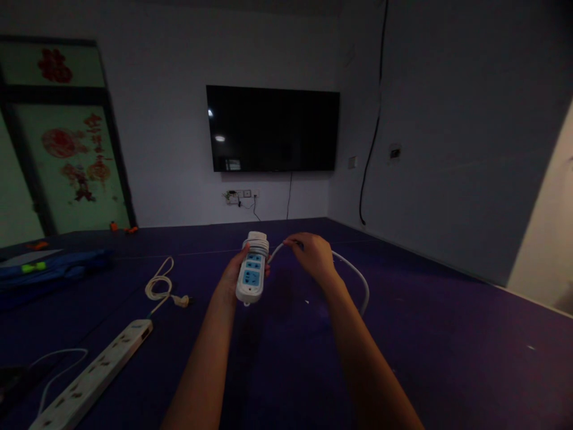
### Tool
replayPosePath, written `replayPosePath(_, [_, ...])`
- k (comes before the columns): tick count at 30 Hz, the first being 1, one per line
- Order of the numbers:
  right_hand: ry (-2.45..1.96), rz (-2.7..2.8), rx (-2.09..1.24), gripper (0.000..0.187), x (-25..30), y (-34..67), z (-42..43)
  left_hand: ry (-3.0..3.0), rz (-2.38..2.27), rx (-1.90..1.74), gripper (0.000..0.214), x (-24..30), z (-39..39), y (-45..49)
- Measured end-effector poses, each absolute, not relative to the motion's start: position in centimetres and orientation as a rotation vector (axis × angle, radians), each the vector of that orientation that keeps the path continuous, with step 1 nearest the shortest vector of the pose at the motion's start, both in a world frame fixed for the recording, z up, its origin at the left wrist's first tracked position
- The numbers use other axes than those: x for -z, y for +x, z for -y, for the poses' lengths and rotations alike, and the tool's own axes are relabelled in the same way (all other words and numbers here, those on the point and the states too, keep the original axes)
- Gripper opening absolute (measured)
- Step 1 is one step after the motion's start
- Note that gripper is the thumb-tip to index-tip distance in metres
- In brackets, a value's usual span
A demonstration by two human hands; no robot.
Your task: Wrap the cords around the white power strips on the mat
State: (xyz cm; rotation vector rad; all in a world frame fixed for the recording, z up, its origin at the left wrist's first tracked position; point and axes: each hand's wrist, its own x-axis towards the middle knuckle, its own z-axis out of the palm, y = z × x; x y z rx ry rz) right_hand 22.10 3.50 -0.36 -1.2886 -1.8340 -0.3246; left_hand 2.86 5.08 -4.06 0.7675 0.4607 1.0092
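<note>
A white power strip (251, 278) with blue socket faces is held up in front of me, tilted away. My left hand (233, 270) is closed around its left side, with fingertips showing on the right edge. Several turns of its white cord (257, 246) wrap around the far end of the strip. From there the cord runs right to my right hand (312, 254), which pinches it between thumb and fingers. Past that hand the cord arcs right and drops behind my right forearm, where its end is hidden.
A longer white power strip (96, 373) lies on the purple floor (286, 370) at lower left, its coiled cord and plug (181, 301) beyond it. Dark blue cloth (67, 266) lies at far left. A television (273, 129) hangs on the wall; a black cable (370, 155) dangles to its right.
</note>
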Motion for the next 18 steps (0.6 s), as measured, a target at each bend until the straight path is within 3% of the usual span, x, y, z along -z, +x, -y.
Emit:
replayPosePath(8, [-1.240, 1.597, 0.379, 0.024, 0.0, 22.8, -2.9, 0.716, -0.429, -1.090, 0.036, 3.9, -4.8, 3.4])
replayPosePath(18, [-1.227, 1.355, 0.394, 0.029, -0.5, 23.6, -2.3, 0.708, -0.379, -0.982, 0.062, 2.9, -3.9, 3.4])
